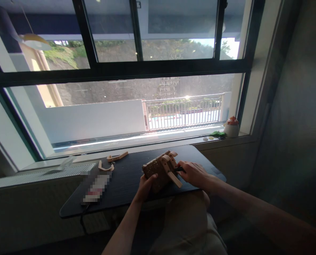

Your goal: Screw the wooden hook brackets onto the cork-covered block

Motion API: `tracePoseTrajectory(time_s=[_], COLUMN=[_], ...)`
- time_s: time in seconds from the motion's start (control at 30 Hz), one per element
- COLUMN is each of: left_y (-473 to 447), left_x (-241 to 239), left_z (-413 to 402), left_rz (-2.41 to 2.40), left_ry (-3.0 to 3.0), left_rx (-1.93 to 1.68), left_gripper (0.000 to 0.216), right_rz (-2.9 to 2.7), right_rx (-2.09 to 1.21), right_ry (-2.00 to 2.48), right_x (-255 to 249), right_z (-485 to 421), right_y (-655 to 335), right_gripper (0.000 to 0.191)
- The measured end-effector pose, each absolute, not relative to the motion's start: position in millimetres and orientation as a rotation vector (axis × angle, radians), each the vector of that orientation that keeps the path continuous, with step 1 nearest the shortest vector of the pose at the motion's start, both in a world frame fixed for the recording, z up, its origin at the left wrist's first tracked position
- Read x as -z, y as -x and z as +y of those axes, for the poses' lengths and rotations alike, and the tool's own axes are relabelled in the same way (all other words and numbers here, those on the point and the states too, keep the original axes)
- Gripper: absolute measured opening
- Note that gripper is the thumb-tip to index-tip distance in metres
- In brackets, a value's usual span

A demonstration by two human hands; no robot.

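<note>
A small brown bag (pixel 158 179) with a speckled surface is tilted over the front part of the dark table. Tan leather straps (pixel 175 180) are attached to its right side, and one end sticks out toward me. My left hand (pixel 145 186) grips the bag's lower left side, with the thumb lying on its face. From the right, my right hand (pixel 192 173) is closed around a slim black tool (pixel 178 169) whose tip end is at the straps. Exactly what kind of tool it is stays hidden by the fingers and straps.
The black table (pixel 131 180) bears two curved tan leather straps, one nearer (pixel 106 167) and one farther (pixel 118 156), beside small metal parts (pixel 113 163). A blurred-out flat object (pixel 96 189) lies at left. A white jar with an orange lid (pixel 231 129) stands on the windowsill.
</note>
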State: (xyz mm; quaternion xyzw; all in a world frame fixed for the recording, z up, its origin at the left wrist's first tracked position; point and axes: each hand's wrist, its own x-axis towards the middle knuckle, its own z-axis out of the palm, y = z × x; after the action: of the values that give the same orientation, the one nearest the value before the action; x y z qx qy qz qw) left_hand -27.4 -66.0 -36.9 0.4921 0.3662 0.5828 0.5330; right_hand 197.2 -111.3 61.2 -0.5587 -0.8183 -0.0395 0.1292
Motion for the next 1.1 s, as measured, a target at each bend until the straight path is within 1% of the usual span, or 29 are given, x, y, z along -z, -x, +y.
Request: tracePoseTrajectory(time_s=[0.07,0.17,0.23,0.3,0.37,0.47,0.57,0.67,0.73,0.83,0.9,0.97,1.03,1.1], left_y=[27,27,28,28,28,27,25,30,40,61,72,73,63,45], left_x=[36,35,34,34,34,36,38,40,41,38,32,25,18,12], left_z=[-66,-67,-67,-67,-66,-66,-67,-64,-60,-54,-53,-56,-58,-60], left_rz=[0.877,0.887,0.877,0.864,0.862,0.860,0.858,0.894,0.998,1.398,1.600,1.621,1.457,1.221], left_ry=[-1.174,-1.180,-1.189,-1.194,-1.198,-1.189,-1.176,-1.134,-1.147,-1.326,-1.500,-1.657,-1.756,-1.832], left_rx=[-1.383,-1.384,-1.383,-1.378,-1.379,-1.395,-1.382,-1.310,-1.274,-1.253,-1.315,-1.417,-1.396,-1.271], left_gripper=[0.044,0.044,0.043,0.044,0.044,0.044,0.044,0.049,0.053,0.054,0.048,0.034,0.023,0.022], right_rz=[-2.486,-2.606,-2.600,-2.549,-2.457,-2.274,-2.175,-2.250,-2.338,-2.495,-2.576,-2.624,-2.643,-2.647], right_rx=[0.284,0.480,0.549,0.531,0.438,0.254,0.144,0.132,0.162,0.226,0.245,0.268,0.318,0.367], right_ry=[1.514,1.392,1.377,1.417,1.510,1.714,1.857,1.767,1.653,1.542,1.506,1.475,1.449,1.451], right_x=[-64,-61,-57,-53,-50,-49,-60,-79,-90,-96,-94,-92,-92,-92], right_z=[-113,-111,-110,-110,-109,-103,-94,-87,-84,-81,-78,-75,-72,-69], right_y=[-198,-198,-196,-194,-191,-188,-187,-181,-172,-154,-144,-138,-136,-135], right_gripper=[0.021,0.023,0.023,0.022,0.022,0.028,0.033,0.031,0.030,0.029,0.029,0.031,0.033,0.035])
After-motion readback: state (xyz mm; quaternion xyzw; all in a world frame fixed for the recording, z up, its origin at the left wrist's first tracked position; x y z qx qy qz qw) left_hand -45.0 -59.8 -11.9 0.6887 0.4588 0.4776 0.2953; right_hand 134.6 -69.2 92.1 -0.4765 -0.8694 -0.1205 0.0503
